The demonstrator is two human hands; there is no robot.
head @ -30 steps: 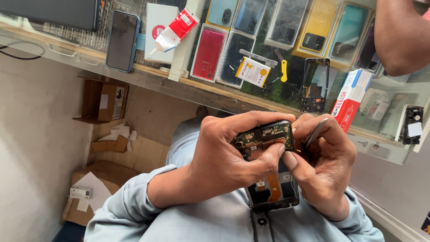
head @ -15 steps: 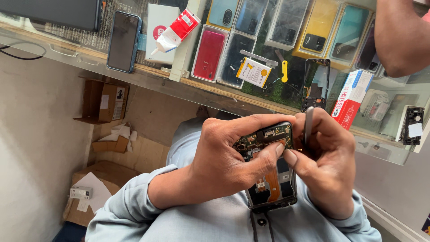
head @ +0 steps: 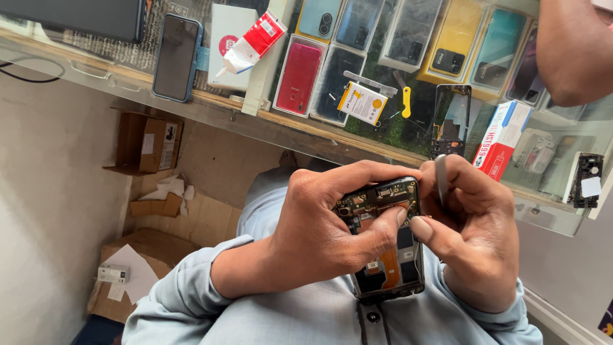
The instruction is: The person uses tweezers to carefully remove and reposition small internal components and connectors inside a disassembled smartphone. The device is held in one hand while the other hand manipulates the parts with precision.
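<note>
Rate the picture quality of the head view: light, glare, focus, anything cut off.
Head view: soft, even daylight with no harsh shadows; the left hand, right hand and opened phone are sharp; the glass counter carries pale reflections that wash out the phone cases beneath it; another person's arm is cut off at the top right corner.

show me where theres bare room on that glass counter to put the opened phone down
Barest patch: the counter's near edge between the dark phone and the left end. Another gap lies between the red-white box and the small black part. The middle is crowded: glue tube, battery, yellow tool, black frame.
</note>
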